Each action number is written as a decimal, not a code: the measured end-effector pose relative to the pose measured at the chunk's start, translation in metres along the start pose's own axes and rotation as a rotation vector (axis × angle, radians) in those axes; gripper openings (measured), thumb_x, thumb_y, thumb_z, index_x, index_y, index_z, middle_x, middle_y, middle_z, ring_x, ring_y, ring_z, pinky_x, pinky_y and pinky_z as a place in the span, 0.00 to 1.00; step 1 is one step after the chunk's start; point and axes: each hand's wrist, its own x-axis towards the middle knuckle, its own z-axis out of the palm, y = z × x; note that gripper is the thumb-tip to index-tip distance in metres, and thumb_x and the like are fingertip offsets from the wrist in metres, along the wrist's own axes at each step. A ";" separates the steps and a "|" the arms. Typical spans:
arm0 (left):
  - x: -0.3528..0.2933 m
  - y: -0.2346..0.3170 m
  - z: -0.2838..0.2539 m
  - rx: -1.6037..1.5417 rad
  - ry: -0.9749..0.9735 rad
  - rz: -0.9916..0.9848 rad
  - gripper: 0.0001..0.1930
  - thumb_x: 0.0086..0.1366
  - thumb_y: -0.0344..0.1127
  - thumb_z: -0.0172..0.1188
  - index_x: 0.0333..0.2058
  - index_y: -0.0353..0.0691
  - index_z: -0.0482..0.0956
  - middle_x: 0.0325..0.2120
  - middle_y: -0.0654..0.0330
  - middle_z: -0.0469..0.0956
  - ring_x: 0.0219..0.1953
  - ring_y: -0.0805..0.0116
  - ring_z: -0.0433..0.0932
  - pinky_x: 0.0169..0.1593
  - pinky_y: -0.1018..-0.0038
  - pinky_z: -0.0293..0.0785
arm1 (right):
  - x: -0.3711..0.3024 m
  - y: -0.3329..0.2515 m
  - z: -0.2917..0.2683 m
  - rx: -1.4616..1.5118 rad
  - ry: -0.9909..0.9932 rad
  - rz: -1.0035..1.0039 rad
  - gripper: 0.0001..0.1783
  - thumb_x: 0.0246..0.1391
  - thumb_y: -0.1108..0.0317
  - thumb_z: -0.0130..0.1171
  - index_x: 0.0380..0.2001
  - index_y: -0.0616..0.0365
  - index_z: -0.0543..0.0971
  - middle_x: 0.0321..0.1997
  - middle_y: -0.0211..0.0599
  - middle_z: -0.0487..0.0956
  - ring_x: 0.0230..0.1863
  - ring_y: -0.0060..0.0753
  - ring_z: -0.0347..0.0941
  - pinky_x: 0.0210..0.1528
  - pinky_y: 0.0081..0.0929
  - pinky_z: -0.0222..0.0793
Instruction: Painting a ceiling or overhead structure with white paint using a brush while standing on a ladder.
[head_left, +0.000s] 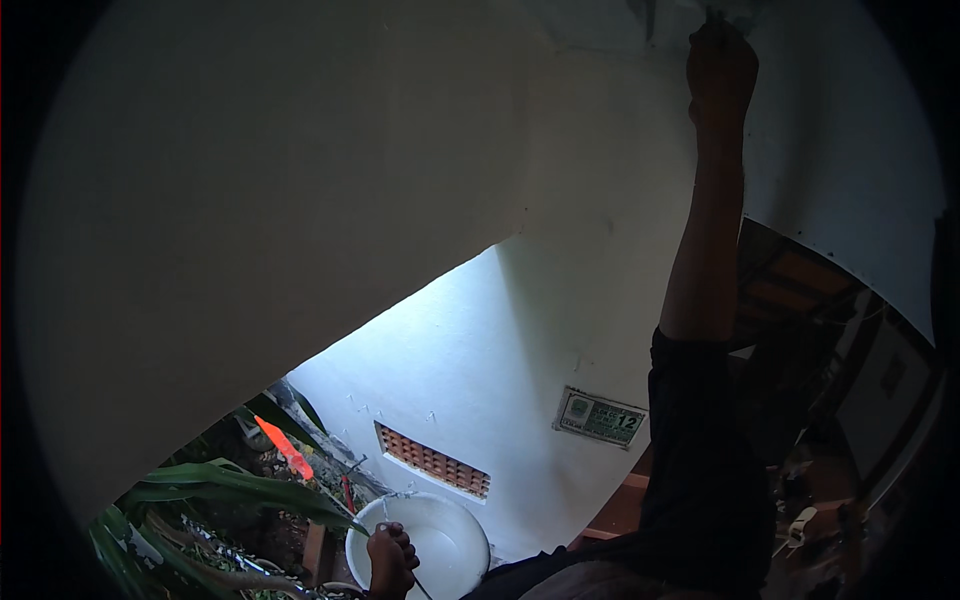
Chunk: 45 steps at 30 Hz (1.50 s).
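My right hand (pixel 722 65) is raised high on a straight arm, near the pale overhead surface (pixel 600 25) where it shows grey patches. Its fingers are closed. A small dark tip sticks up from them, too dim to name. Low in the picture my left hand (pixel 392 558) is curled in a fist. A thin pale stick runs through that fist, with a flat bright orange end (pixel 285 447) pointing up and left over the plants. Behind the left hand stands a round white basin (pixel 455 545), with something pale tied or hooked at its rim.
A broad shaded slanting surface (pixel 300 200) fills the upper left. Below it is a white wall (pixel 430 340) with a brick-coloured vent grille (pixel 432 462) and a small printed plate (pixel 600 417). Long-leaved plants (pixel 220 485) grow at lower left. A dim cluttered room (pixel 820 470) opens at right.
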 end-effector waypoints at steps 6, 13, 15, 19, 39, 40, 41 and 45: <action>-0.006 0.003 0.004 0.028 -0.004 0.040 0.15 0.70 0.45 0.37 0.30 0.48 0.70 0.13 0.73 0.58 0.10 0.80 0.52 0.12 0.81 0.45 | -0.021 0.018 -0.017 0.047 0.002 0.027 0.13 0.58 0.68 0.45 0.20 0.58 0.69 0.15 0.28 0.64 0.16 0.19 0.56 0.21 0.26 0.56; -0.007 0.007 0.000 0.028 0.014 0.023 0.16 0.71 0.45 0.35 0.29 0.48 0.69 0.12 0.74 0.57 0.10 0.80 0.51 0.11 0.81 0.45 | -0.006 0.154 0.006 0.225 -0.182 0.347 0.13 0.59 0.72 0.45 0.20 0.55 0.69 0.15 0.23 0.63 0.15 0.18 0.59 0.18 0.24 0.58; -0.007 0.007 0.000 0.088 0.081 0.027 0.16 0.71 0.46 0.35 0.28 0.49 0.69 0.12 0.74 0.56 0.09 0.80 0.51 0.11 0.81 0.44 | 0.014 0.202 0.011 -0.013 -0.221 0.392 0.12 0.60 0.71 0.47 0.21 0.53 0.70 0.15 0.21 0.63 0.15 0.18 0.60 0.17 0.24 0.59; 0.010 0.001 -0.004 0.050 -0.074 0.004 0.16 0.71 0.46 0.36 0.28 0.50 0.69 0.11 0.74 0.56 0.09 0.80 0.50 0.10 0.81 0.43 | 0.117 0.302 -0.042 -0.580 -0.354 0.036 0.09 0.59 0.69 0.49 0.24 0.51 0.72 0.15 0.21 0.62 0.15 0.20 0.61 0.18 0.26 0.60; 0.008 0.002 -0.003 0.084 -0.117 -0.006 0.15 0.70 0.44 0.37 0.27 0.51 0.69 0.11 0.75 0.56 0.09 0.80 0.51 0.11 0.81 0.44 | 0.133 0.316 -0.020 -1.106 -0.152 -0.411 0.16 0.32 0.72 0.70 0.09 0.48 0.70 0.12 0.30 0.71 0.18 0.29 0.72 0.21 0.28 0.63; 0.001 0.005 -0.001 0.072 -0.030 0.009 0.15 0.70 0.44 0.37 0.27 0.51 0.69 0.11 0.75 0.56 0.09 0.80 0.51 0.11 0.81 0.44 | 0.084 0.319 0.009 -1.036 -0.188 -0.367 0.16 0.32 0.72 0.70 0.09 0.48 0.70 0.12 0.30 0.71 0.18 0.29 0.72 0.21 0.28 0.63; -0.003 0.007 -0.002 0.062 0.028 0.021 0.15 0.69 0.45 0.37 0.27 0.51 0.69 0.11 0.74 0.56 0.09 0.80 0.51 0.11 0.81 0.44 | 0.062 0.289 0.039 -1.172 -0.172 -0.487 0.15 0.32 0.72 0.70 0.10 0.48 0.71 0.13 0.30 0.72 0.19 0.31 0.72 0.21 0.29 0.64; -0.003 0.003 -0.003 0.030 -0.019 0.026 0.15 0.69 0.46 0.38 0.27 0.50 0.69 0.11 0.74 0.56 0.09 0.80 0.51 0.11 0.81 0.44 | 0.082 0.196 0.016 -1.380 -0.170 -0.556 0.14 0.30 0.74 0.70 0.11 0.47 0.73 0.18 0.34 0.75 0.23 0.35 0.74 0.23 0.29 0.66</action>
